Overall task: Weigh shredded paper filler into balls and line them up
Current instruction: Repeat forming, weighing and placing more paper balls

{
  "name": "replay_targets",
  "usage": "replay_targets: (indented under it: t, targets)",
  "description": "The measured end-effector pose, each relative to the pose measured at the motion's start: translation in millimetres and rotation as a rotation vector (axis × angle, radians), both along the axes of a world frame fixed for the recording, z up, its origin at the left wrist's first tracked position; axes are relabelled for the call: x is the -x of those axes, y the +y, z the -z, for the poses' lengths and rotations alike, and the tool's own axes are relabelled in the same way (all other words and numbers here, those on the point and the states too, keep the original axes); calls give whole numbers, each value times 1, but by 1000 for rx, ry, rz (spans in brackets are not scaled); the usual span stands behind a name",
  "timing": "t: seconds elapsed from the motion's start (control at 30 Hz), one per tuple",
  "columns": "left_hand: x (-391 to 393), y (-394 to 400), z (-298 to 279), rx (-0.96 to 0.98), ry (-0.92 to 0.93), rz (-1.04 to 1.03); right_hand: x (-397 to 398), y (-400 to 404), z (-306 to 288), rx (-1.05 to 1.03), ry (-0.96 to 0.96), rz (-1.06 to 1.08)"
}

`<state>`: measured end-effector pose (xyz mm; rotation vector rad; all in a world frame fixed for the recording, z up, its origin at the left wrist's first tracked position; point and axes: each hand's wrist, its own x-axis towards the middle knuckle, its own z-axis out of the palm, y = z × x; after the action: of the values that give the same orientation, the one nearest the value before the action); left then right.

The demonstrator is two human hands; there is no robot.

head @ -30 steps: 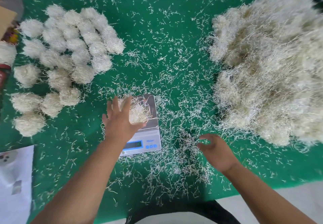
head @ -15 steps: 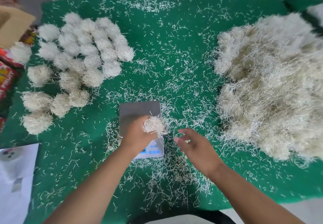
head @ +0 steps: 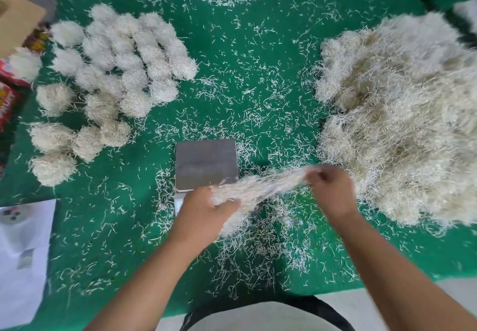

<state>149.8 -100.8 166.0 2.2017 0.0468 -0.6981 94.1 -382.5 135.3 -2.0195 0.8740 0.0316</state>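
Observation:
A stretched clump of cream shredded paper point(head: 260, 186) hangs between both hands, just in front of the scale. My left hand point(head: 204, 214) grips its lower left end and my right hand point(head: 333, 191) pinches its upper right end. The small scale point(head: 205, 164) shows a bare steel platform; its display is hidden behind my left hand. Several finished paper balls point(head: 113, 77) lie in rows at the left. A big loose heap of shredded paper point(head: 402, 114) fills the right side.
Everything rests on a green mat point(head: 258, 47) littered with loose shreds. A white sheet point(head: 23, 253) lies at the near left corner. A cardboard box point(head: 15, 21) and red packaging point(head: 7, 98) sit off the mat's left edge.
My left hand lifted the clump off the scale and drew it toward me. My right hand came in, took its other end, and the clump is now pulled out long between both hands.

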Motion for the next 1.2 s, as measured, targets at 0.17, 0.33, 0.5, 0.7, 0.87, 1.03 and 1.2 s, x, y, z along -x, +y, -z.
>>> replay_targets:
  t: [0.17, 0.33, 0.5, 0.7, 0.87, 1.03, 1.2]
  targets:
    - [-18, 69, 12, -69, -31, -192, 47, -145, 0, 228, 112, 461]
    - [-60, 63, 28, -165, -203, -116, 52, -139, 13, 1, 181, 345]
    - [-111, 13, 53, -153, -386, 160, 61, -77, 28, -37, 229, 222]
    - [-126, -3, 97, -308, -353, 529, 91, -46, 37, 180, 162, 154]
    - [-109, 32, 95, -279, -411, 386, 109, -60, 26, 239, 117, 368]
    - [-63, 99, 82, -259, -468, 45, 118, -58, 30, 217, 81, 420]
    - [-35, 134, 82, -261, -416, -130, 108, -37, 40, 155, 78, 380]
